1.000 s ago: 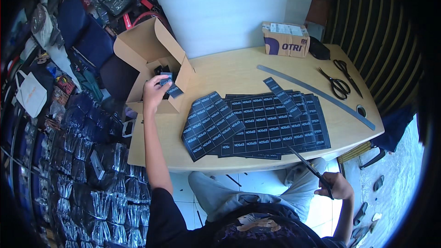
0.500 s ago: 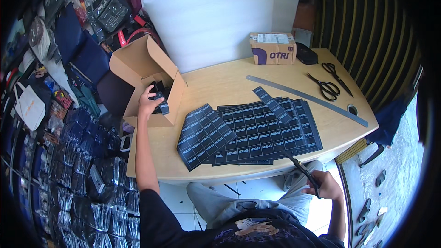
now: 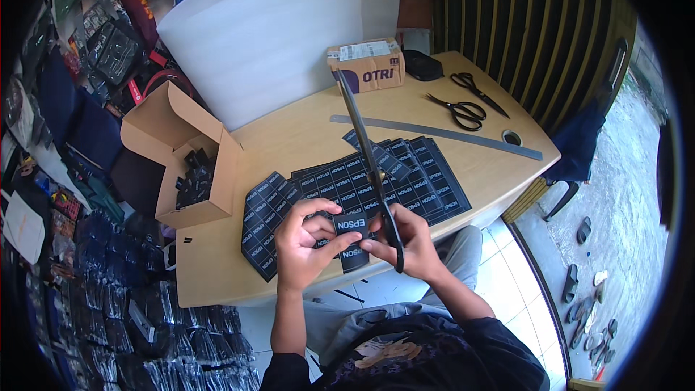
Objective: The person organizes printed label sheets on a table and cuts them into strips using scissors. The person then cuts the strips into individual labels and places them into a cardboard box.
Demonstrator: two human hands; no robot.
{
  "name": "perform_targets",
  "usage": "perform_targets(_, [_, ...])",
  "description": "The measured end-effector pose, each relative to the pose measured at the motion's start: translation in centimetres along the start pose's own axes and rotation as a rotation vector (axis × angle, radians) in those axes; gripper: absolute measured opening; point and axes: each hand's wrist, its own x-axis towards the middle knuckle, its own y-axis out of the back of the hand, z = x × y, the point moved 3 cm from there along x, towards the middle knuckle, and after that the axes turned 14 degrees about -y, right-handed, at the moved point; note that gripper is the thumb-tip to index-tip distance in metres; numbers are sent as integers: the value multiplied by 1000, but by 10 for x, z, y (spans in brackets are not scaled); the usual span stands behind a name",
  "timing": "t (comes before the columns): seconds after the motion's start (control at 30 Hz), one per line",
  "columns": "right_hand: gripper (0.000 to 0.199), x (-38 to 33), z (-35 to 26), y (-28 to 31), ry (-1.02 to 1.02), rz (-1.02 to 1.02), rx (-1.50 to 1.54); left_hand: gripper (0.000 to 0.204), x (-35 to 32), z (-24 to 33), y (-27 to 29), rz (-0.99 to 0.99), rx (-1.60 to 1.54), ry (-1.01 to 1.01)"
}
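My left hand (image 3: 308, 240) and my right hand (image 3: 407, 241) meet in front of me over the near table edge. Together they pinch a short strip of black labels (image 3: 350, 235) with white print. My right hand also grips long black scissors (image 3: 365, 152), whose blades point up and away. Just beyond my hands, black label sheets (image 3: 347, 185) lie spread over the wooden table (image 3: 289, 134).
An open cardboard box (image 3: 181, 166) with small black pieces stands at the table's left end. Further back are a long metal ruler (image 3: 434, 134), two more scissors (image 3: 467, 101), a small printed carton (image 3: 365, 65) and a white foam sheet (image 3: 268, 36). Packaged goods cover the floor at left.
My left hand came back from the cardboard box to the front. My right hand rose from beside my lap with the scissors. Both now hold a label strip.
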Motion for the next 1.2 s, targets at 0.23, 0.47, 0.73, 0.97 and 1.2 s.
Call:
perform_targets(0.23, [25, 4, -4, 1, 63, 89, -12, 36, -19, -1, -17, -56, -90, -88])
perform_targets(0.47, [33, -4, 4, 22, 89, -115, -109, 29, -26, -7, 0, 125, -25, 75])
perform_targets(0.73, [73, -31, 18, 74, -125, -261, -666, 41, -20, -5, 15, 169, -70, 74])
perform_targets(0.97, [75, -46, 5, 99, -245, -627, -688, 46, -17, -2, 28, 46, 43, 56])
perform_targets(1.2, [63, -50, -15, 98, -312, -796, -727, 51, -24, -9, 18, -241, -63, 216])
